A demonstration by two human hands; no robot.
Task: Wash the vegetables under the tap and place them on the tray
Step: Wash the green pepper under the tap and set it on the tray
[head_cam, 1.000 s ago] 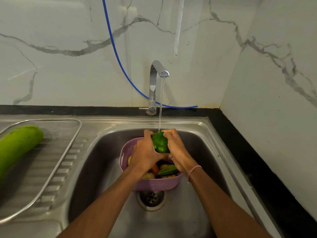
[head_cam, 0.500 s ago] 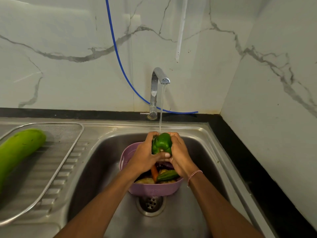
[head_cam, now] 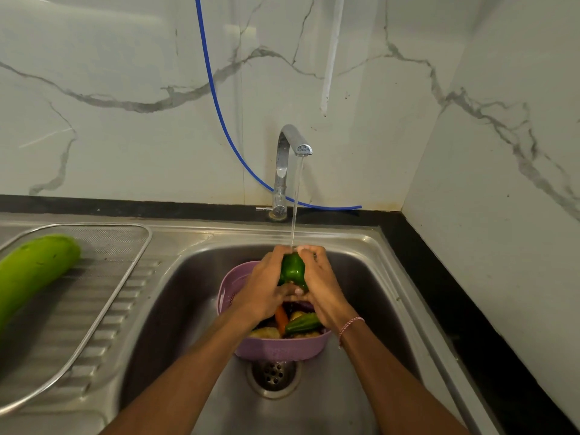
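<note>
Left hand point(head_cam: 266, 287) and right hand point(head_cam: 317, 284) both closed around the green capsicum point(head_cam: 292, 270), cupping it from either side, directly under the tap point(head_cam: 292, 146) stream, above the purple colander point(head_cam: 276, 346) in the sink point(head_cam: 370, 277). Colander holds more unwashed veg: carrot point(head_cam: 281, 318), another green piece, others unclear. Tray point(head_cam: 131, 265) sits left on the drainer, long green gourd point(head_cam: 31, 271) already on it. Head view only. Judgement: rotate the capsicum so water reaches all lobes and the stem dip, rub with thumbs, keep it over the colander in case it slips, shake off before moving to the tray.
</note>
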